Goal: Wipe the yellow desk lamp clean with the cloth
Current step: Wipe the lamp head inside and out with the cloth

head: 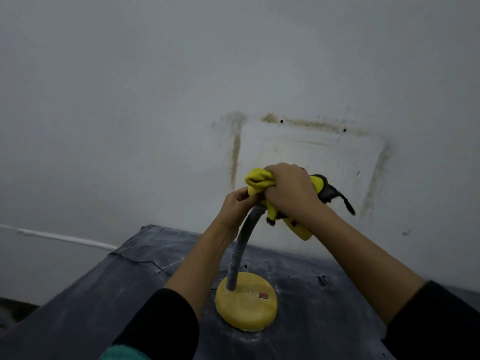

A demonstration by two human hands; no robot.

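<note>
— Where is the lamp [246,302] standing?
— On the dark table [104,294], by the wall. The left hand [235,206] is gripping the neck [241,245] at its top.
— And the right hand [291,190]?
— It is clutching the cloth [255,179] over the shade [301,231], probably wiping it; the hand is hiding the contact. Next it should be working down the neck to the base.

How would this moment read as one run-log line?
right hand grips cloth on lamp head | left hand holds gooseneck top | base on table

right hand [288,193] grips cloth [258,179] | left hand [235,207] holds lamp neck [240,253]
</note>
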